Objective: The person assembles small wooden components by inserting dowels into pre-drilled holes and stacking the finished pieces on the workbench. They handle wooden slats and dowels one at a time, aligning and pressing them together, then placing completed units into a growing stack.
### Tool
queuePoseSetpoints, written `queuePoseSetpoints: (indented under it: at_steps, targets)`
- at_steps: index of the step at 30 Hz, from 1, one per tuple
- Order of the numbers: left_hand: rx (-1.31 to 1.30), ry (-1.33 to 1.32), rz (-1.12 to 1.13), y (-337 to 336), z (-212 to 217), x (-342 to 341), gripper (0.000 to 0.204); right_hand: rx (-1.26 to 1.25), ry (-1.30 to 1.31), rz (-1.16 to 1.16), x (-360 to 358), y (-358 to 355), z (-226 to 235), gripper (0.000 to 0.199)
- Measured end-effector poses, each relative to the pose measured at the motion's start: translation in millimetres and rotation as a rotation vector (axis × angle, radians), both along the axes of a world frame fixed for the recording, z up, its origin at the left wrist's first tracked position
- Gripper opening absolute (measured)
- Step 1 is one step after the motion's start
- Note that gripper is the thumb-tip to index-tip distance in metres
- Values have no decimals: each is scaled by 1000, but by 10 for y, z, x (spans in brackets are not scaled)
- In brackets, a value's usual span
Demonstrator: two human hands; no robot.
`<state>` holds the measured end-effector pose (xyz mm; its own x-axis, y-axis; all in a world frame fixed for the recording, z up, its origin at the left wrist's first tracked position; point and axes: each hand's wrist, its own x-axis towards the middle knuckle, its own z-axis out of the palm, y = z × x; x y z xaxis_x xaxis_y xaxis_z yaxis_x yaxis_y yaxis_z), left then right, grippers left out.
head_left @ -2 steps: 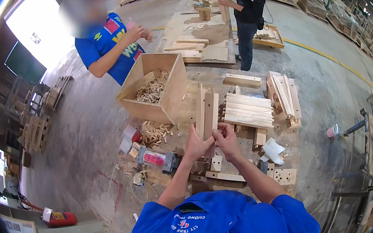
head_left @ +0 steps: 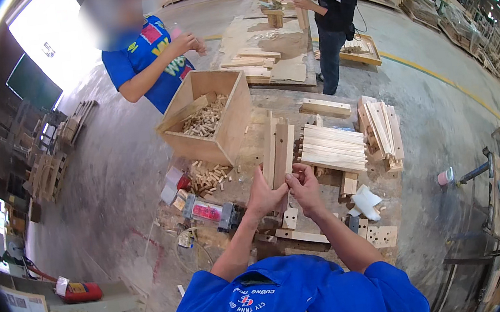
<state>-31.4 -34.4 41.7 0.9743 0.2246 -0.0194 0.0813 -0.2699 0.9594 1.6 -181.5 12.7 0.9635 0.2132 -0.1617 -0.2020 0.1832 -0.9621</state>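
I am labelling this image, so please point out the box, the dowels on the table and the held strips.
Box (head_left: 195, 147), head view, near outer wall.
Dowels (head_left: 208, 177), head view, middle of the table pile.
Held strips (head_left: 282, 152), head view, darker strip's face.

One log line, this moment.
left hand: holds wooden bars | right hand: at bars' near end | dowel box: left | wood strips: right

Wooden strips (head_left: 281, 149) partly hidden behind the left hand (head_left: 263, 194), and a blue-shirted co-worker (head_left: 150, 65) with blurred head.
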Motion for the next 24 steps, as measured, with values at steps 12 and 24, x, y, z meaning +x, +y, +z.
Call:
queuePoseSetpoints:
  at_steps: [12, 24]
  targets:
    - [-530, -125, -145, -157, -120, -283, 45, 257, 32, -114, -257, -163, 385, 39]
    - [-8, -310, -20, -485, -49, -479, 54, 421, 124, -61, -292, -125, 415, 33]
